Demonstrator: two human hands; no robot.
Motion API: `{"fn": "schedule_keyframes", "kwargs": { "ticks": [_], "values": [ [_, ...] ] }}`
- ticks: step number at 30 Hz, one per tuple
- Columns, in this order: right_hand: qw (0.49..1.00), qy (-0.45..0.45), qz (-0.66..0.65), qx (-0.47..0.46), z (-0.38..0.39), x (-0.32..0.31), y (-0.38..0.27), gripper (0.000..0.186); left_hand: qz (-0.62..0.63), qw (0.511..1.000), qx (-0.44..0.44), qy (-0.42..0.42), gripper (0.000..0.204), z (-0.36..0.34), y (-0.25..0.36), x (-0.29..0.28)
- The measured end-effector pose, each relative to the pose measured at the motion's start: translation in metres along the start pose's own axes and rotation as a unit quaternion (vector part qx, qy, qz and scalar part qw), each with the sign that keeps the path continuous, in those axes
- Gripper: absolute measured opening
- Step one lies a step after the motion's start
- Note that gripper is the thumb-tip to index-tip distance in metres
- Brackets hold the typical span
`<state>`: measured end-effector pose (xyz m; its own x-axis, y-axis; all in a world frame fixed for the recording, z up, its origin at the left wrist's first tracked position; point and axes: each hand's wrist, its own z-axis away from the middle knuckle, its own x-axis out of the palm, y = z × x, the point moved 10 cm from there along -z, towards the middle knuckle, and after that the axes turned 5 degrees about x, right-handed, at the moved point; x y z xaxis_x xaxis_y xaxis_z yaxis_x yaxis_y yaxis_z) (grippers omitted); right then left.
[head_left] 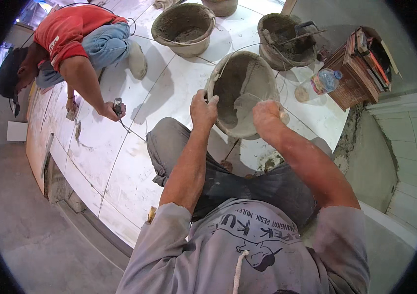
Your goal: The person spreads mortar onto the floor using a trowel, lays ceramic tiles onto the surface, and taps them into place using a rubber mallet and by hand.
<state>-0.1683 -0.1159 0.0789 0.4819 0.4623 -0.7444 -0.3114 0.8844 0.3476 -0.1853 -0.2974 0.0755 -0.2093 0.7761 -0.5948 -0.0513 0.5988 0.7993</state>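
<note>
Right of the left hand (pixel 203 110), which clasps it, I remotely see a tilted bucket (pixel 229 82); the right hand (pixel 269 118) is clenched around a trowel (pixel 246 104) inside it. Beyond that grip stands a plastic bottle (pixel 320 83).

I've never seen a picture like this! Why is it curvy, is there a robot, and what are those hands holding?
There's no robot: these are a person's own bare hands. This one picture comes from a wide fisheye camera worn on that person's head, looking down, so straight edges bend.

The left hand holds the rim of a tilted grey bucket. The right hand holds a trowel, its blade inside that bucket.

On the white tiled surface are three more buckets and a plastic bottle. Over on the left, another person in red is crouching.
</note>
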Motion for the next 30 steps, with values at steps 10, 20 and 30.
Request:
{"fn": "schedule_keyframes", "kwargs": {
  "ticks": [10, 20, 30],
  "values": [
    [0.984, -0.045, -0.167, -0.043, 0.025, 0.019, 0.011, 0.022, 0.021, 1.0, 0.012, 0.004, 0.036, 0.008, 0.014, 0.006],
    [0.866, -0.109, -0.488, 0.001, 0.015, 0.065, 0.051, 0.028, -0.028, 0.998, 0.046, 0.033, 0.038, 0.003, 0.01, -0.006],
    [0.748, -0.137, -0.65, -0.009, 0.04, 0.062, 0.056, 0.029, -0.089, 0.993, -0.051, 0.053, 0.031, -0.008, -0.062, -0.015]
  ]
}}
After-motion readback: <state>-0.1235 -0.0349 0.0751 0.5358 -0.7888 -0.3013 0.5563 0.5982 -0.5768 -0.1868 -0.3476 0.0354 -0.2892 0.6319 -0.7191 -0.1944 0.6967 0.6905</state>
